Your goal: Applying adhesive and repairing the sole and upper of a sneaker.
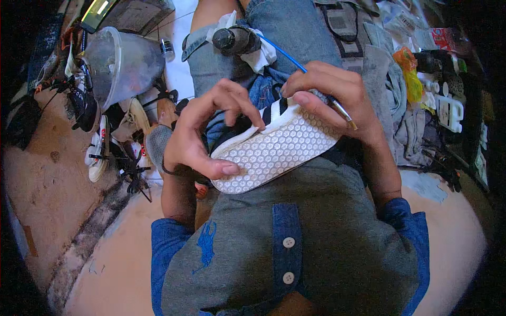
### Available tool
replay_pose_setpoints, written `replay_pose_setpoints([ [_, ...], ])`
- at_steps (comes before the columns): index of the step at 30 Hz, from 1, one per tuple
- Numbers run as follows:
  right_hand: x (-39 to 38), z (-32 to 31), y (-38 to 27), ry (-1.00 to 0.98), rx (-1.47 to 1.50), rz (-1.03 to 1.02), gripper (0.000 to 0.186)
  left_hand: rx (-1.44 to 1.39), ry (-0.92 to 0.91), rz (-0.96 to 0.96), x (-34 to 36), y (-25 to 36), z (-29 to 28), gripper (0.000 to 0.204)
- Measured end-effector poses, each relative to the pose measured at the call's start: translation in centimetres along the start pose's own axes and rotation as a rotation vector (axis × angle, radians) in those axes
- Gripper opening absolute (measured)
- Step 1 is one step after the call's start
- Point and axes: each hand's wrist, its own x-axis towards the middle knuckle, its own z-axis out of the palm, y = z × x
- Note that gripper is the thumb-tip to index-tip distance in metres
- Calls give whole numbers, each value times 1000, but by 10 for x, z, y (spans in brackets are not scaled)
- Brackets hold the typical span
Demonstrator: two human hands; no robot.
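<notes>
At the centre, left hand [205,124] and right hand [340,92] pinch the honeycomb-soled shoe [274,150]; right grip also holds a paintbrush [283,51], bristles off the sole: work seems unfinished.

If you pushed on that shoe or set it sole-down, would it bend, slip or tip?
The shoe would probably resist bending: its sole keeps its shape between the left hand and right hand. The raised hexagon pattern suggests some grip rather than easy slipping. Tipping seems unlikely, since the sole looks broad and fairly flat.
</notes>
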Motion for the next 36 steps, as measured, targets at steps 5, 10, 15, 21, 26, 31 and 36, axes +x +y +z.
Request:
replay_pose_setpoints([
  [5,0,1,0,0,-18,-19,13,-144,129,-55,-5,4,10,59],
  [10,0,2,1,-4,-38,-37,12,-315,169,-59,-4,3,15,61],
  [15,1,3,3,-13,-32,-62,12,-669,248,-115,-7,7,11,46],
  [21,1,4,3,-25,-45,-68,11,-583,207,-97,-12,8,0,44],
  [26,0,6,4,-19,-80,-62,9,-434,240,-22,-18,10,-12,48],
  [31,-1,7,5,-14,-87,-67,8,-378,290,36,-30,19,-23,45],
  [36,-1,7,6,2,-74,-55,8,-240,423,78,-54,36,-36,41],
])
